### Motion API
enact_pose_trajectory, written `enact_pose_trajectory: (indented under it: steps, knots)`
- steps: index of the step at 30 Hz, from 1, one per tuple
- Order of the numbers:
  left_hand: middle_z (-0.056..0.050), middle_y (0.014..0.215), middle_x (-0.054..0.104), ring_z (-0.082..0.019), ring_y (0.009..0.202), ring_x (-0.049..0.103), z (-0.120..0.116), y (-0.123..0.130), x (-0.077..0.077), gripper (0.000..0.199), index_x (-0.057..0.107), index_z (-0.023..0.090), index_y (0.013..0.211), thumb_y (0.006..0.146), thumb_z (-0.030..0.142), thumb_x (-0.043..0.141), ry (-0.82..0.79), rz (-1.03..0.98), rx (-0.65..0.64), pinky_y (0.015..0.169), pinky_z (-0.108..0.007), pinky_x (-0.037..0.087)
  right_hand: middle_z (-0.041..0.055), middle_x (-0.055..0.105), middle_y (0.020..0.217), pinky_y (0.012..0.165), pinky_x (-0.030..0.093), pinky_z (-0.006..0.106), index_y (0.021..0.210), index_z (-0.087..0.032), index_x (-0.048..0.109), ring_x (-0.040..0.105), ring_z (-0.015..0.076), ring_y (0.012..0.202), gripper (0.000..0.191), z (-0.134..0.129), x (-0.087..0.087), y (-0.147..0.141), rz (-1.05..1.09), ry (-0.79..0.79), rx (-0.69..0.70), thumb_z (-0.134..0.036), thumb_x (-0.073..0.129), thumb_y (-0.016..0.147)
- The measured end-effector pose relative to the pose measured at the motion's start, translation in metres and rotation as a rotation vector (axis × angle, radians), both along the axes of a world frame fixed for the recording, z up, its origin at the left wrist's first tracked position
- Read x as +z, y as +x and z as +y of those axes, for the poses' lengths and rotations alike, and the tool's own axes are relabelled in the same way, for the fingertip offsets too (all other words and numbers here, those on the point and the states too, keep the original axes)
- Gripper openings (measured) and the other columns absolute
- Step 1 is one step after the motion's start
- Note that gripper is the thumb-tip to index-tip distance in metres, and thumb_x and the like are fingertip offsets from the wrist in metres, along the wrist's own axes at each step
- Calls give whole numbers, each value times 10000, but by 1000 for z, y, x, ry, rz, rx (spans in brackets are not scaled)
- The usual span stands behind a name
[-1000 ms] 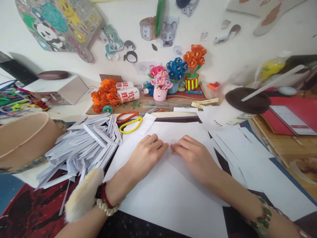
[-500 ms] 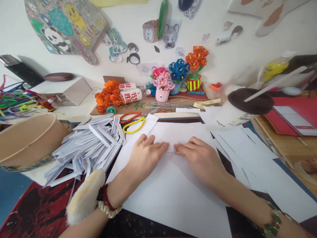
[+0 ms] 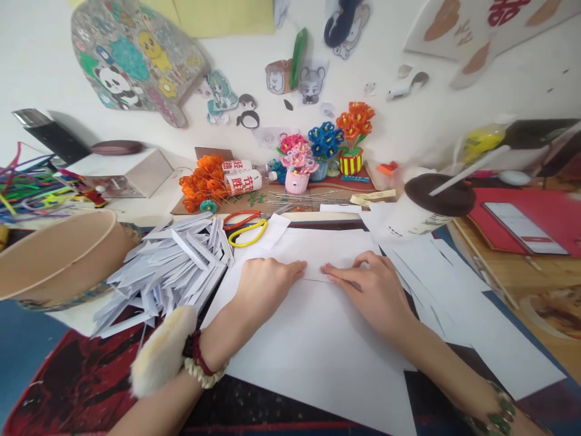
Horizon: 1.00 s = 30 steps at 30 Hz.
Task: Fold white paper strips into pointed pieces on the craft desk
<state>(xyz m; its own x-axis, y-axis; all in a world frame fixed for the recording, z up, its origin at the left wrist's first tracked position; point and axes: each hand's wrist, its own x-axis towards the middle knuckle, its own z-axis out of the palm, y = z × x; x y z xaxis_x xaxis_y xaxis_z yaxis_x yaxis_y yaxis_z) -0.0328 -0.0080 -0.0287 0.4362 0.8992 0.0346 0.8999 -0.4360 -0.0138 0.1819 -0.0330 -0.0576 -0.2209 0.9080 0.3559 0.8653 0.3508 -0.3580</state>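
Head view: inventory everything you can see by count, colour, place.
Paper under hands: count unclear, white, centre
Folded strips: many, white, left
Scissors: one, red and yellow handles, centre
Bowl: one, tan, left
Potted flowers: three, pink, blue, orange, back
Loose flowers: several, orange, back
Bottles: two, red lettering, back
Lidded cup: one, white, right
Phone: one, pale screen, right
Sheets: several, white, right
Box: one, white, back
Cutouts: many, multicoloured, wall
Left hand, right hand: one each, bare, centre

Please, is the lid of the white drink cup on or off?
On: the dark lid covers the top of the white cup, and a slanted straw sticks out of it.
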Motion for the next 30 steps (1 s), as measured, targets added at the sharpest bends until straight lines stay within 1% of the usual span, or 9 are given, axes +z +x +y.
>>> enact_pose_trajectory:
  steps: [3,6,9,12,16,19,23,27,30]
  knots:
    - [-30,772,753,-217,646,669,1,1,4,259,697,399,1108,927,412,512,-67,-27,20,516,-264,311,54,584,814,779,460,388,1053,-424,725,537,209,782,217,-1,-1,2,54,-112,-49,-344,582,911]
    - [-38,817,755,-209,705,674,3,1,4,260,710,372,1092,928,400,511,-93,-101,18,561,-263,356,61,561,865,769,488,385,1088,-414,711,558,203,782,240,-4,-1,1,121,-151,-39,-327,576,909]
    - [-43,832,752,-205,733,664,4,3,2,254,747,315,1000,929,379,512,-96,-188,5,600,-276,381,74,603,880,759,511,387,1078,-355,730,594,222,833,243,-4,2,0,210,-140,-35,-287,584,897]
    - [-41,851,743,-218,825,645,5,8,0,184,756,256,900,888,283,574,-103,-297,-29,650,-293,402,62,673,829,737,523,380,1007,-291,765,622,225,798,208,1,7,-3,281,-168,-25,-280,602,878]
    - [-18,873,721,-214,915,611,12,11,-1,112,735,244,869,828,224,633,-119,-377,-41,716,-299,429,45,738,898,767,499,367,939,-238,764,634,231,858,161,12,11,-10,232,-155,65,-209,660,820]
    - [2,879,714,-191,895,613,20,10,-3,138,718,242,914,787,223,666,-160,-416,-56,756,-292,449,41,735,903,811,466,364,868,-215,748,623,227,900,134,21,12,-15,161,-170,142,-144,675,780]
    - [6,854,708,-154,802,626,31,8,-3,140,704,201,869,731,205,688,-238,-427,-108,727,-253,459,45,717,877,809,450,345,815,-186,725,612,224,901,148,31,16,-17,193,-307,160,-97,662,716]
    - [5,811,706,-141,725,624,33,8,1,105,692,188,817,720,179,653,-279,-407,-141,634,-231,436,26,705,740,658,465,272,770,-166,720,638,178,729,173,41,21,-16,221,-400,197,-61,658,648]
    - [-2,756,699,-147,669,607,31,7,4,72,688,185,792,730,199,653,-259,-382,-143,594,-242,403,9,688,653,590,460,241,738,-163,720,640,155,640,133,46,22,-14,230,-431,232,-75,679,646]
